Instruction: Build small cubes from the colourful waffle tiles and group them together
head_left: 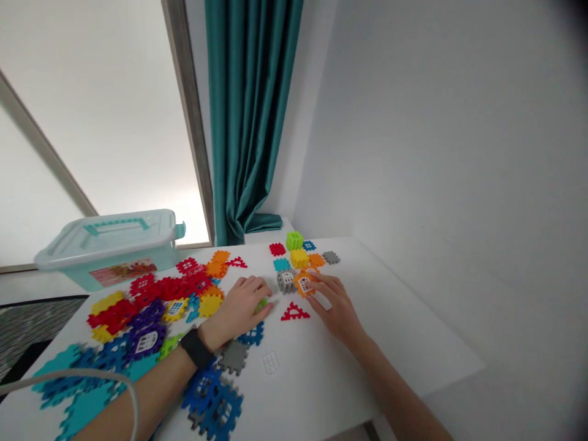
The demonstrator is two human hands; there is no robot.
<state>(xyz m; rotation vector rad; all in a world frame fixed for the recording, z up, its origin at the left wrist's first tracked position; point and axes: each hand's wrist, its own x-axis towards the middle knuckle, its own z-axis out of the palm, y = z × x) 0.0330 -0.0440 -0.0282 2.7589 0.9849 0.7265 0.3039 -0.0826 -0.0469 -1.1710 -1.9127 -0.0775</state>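
Observation:
My right hand point(333, 306) pinches an orange toothed building tile point(304, 283) with a white window insert. That tile stands beside a grey block point(286, 281) that also carries a white window; I cannot tell whether the two are joined. My left hand point(243, 306), with a black watch on its wrist, is low over the table with its fingers curled. A lime-green toothed piece point(261, 304) shows between its thumb and fingers, mostly hidden. Between my hands lies a red triangular piece point(294, 312). Behind the grey block are a yellow block point(299, 258) and a turquoise tile point(282, 264).
Red tiles point(174, 290), purple tiles point(147, 324) and blue tiles point(215, 404) lie heaped on the left of the white table point(331, 380). A lidded teal box point(114, 245) stands at the back left. A pale cable point(131, 386) crosses the lower left. A wall point(436, 184) borders the right.

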